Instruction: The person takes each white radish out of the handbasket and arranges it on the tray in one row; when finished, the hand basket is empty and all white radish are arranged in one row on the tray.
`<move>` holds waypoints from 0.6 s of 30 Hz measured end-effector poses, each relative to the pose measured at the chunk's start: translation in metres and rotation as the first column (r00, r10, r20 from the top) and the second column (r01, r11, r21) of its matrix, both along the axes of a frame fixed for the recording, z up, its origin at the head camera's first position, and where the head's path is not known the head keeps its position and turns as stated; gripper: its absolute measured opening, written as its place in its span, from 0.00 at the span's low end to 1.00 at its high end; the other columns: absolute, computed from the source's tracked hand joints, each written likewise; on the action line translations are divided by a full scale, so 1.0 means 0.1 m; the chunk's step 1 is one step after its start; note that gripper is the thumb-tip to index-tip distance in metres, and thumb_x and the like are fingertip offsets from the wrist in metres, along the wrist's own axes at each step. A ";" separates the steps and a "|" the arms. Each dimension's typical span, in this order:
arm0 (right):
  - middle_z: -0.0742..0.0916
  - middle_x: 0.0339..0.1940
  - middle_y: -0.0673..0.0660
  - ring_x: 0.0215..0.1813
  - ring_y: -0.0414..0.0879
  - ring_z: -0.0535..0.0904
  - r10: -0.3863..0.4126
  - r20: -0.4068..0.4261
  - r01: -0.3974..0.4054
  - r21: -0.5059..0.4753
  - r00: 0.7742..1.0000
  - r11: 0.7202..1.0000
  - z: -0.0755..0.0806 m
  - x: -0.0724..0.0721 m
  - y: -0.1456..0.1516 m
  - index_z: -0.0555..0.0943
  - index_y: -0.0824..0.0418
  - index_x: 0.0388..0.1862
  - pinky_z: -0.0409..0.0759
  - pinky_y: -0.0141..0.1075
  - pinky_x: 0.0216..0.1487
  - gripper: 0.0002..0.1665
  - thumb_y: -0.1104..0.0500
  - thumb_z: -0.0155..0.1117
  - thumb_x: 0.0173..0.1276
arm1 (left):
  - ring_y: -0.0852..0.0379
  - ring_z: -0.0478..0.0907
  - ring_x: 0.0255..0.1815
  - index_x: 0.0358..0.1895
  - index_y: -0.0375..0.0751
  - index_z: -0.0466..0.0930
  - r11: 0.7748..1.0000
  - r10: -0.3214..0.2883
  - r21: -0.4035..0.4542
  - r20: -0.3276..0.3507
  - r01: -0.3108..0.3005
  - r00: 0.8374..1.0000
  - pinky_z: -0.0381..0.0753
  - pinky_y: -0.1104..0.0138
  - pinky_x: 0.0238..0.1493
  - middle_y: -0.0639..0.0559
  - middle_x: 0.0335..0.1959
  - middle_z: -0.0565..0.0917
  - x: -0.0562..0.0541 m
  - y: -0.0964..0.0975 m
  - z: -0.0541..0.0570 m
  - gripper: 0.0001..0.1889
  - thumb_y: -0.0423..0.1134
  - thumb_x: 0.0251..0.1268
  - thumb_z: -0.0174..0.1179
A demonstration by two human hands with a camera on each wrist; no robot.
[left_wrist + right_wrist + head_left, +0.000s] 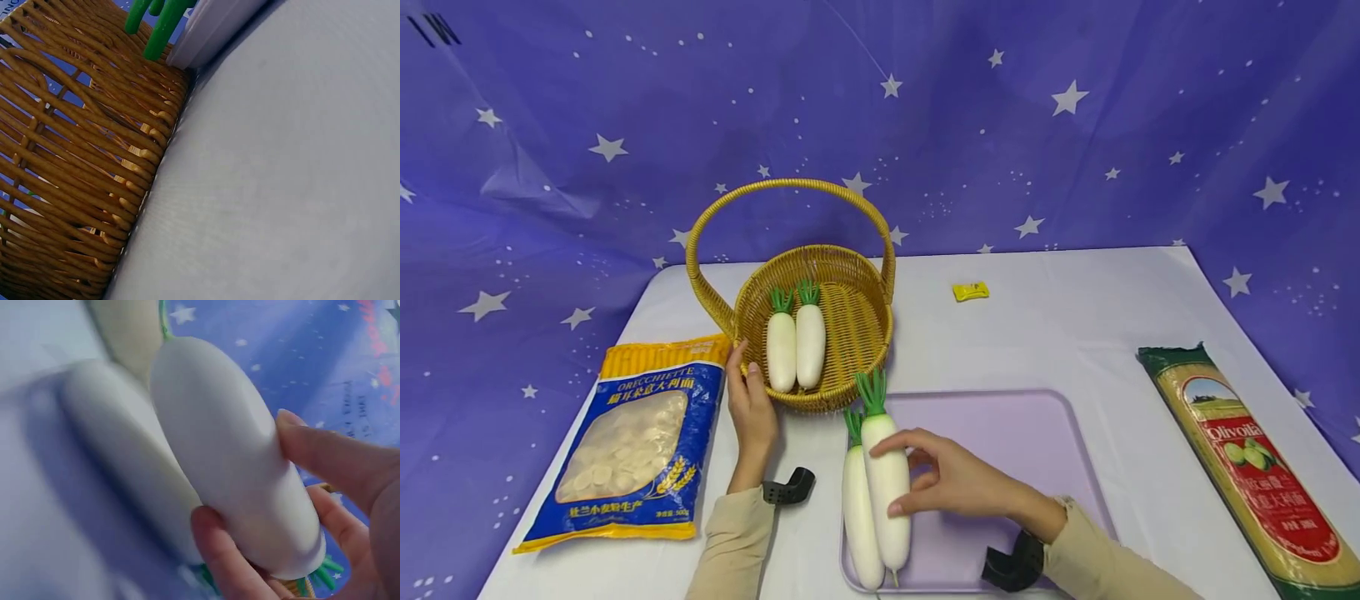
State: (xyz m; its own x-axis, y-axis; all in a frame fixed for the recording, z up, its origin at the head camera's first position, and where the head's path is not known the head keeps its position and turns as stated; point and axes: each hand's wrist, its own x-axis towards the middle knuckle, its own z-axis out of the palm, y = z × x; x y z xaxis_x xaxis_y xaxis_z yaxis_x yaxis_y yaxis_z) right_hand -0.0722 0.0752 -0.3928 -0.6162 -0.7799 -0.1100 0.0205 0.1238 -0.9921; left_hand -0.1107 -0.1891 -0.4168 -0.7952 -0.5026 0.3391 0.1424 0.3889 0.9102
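Observation:
My right hand (951,479) grips a white radish (887,492) with a green top, thumb on one side and fingers on the other. In the right wrist view this held radish (231,450) is tilted, overlapping a second radish (125,444) behind it. That second white radish (859,517) lies at the left side of the lilac tray (1022,417). Two more radishes (782,354) lie side by side inside the wicker basket (857,333). My left hand (754,417) touches the basket's near left side with extended fingers; the left wrist view shows the woven wall (81,144) but no fingers.
A blue and yellow orecchiette bag (625,450) lies left of the left hand. A spaghetti pack (1247,467) lies at the far right. A small yellow wrapped piece (971,291) is at the back. The basket's tall handle (790,183) arches over it.

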 end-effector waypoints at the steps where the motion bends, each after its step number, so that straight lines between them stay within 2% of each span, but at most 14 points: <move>1: 0.74 0.50 0.61 0.37 0.39 0.79 -0.010 -0.022 0.011 0.033 1.000 0.999 -0.04 0.07 0.05 0.70 0.51 0.58 0.81 0.30 0.35 0.34 0.57 0.70 0.51 | 0.45 0.51 0.71 0.63 0.34 0.61 1.000 0.002 -0.001 0.001 -0.002 1.000 0.49 0.51 0.70 0.38 0.68 0.58 0.00 0.00 0.00 0.21 0.34 0.69 0.38; 5: 0.72 0.51 0.59 0.44 0.39 0.74 -0.060 -0.134 0.076 0.113 0.989 0.991 -0.16 0.25 0.20 0.71 0.47 0.57 0.81 0.30 0.37 0.33 0.52 0.70 0.50 | 0.44 0.51 0.71 0.63 0.33 0.61 1.000 0.005 -0.005 -0.013 -0.005 1.000 0.49 0.50 0.70 0.37 0.68 0.58 0.00 0.00 -0.01 0.21 0.34 0.69 0.38; 8: 0.73 0.50 0.59 0.44 0.42 0.73 -0.096 -0.182 0.125 0.160 0.979 0.979 -0.19 0.32 0.26 0.70 0.46 0.58 0.81 0.29 0.37 0.34 0.50 0.69 0.50 | 0.44 0.50 0.71 0.63 0.33 0.60 1.000 -0.003 0.001 -0.016 0.003 1.000 0.49 0.50 0.70 0.37 0.68 0.58 0.00 0.00 -0.01 0.21 0.34 0.69 0.38; 14: 0.73 0.45 0.57 0.42 0.41 0.75 -0.168 -0.263 0.238 0.265 0.950 0.934 -0.19 0.36 0.33 0.72 0.45 0.57 0.80 0.27 0.34 0.34 0.46 0.70 0.49 | 0.44 0.51 0.71 0.63 0.33 0.60 1.000 -0.011 0.002 -0.016 0.011 1.000 0.49 0.50 0.70 0.37 0.68 0.58 0.00 0.00 -0.01 0.21 0.34 0.69 0.38; 18: 0.72 0.45 0.58 0.42 0.41 0.74 -0.167 -0.278 0.247 0.283 0.946 0.927 -0.17 0.37 0.34 0.71 0.46 0.58 0.79 0.27 0.34 0.34 0.46 0.69 0.50 | 0.44 0.50 0.71 0.63 0.33 0.60 1.000 -0.006 0.002 -0.016 0.006 1.000 0.49 0.50 0.70 0.37 0.69 0.58 0.01 0.01 -0.01 0.21 0.34 0.69 0.38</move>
State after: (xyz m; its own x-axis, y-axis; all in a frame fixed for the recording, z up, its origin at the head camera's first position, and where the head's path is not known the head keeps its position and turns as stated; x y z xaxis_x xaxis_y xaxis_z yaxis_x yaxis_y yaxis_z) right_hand -0.0352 0.1093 -0.4097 -0.7986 -0.5829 -0.1503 -0.1590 0.4450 -0.8813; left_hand -0.1101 -0.1886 -0.4174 -0.7925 -0.4985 0.3512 0.1597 0.3862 0.9085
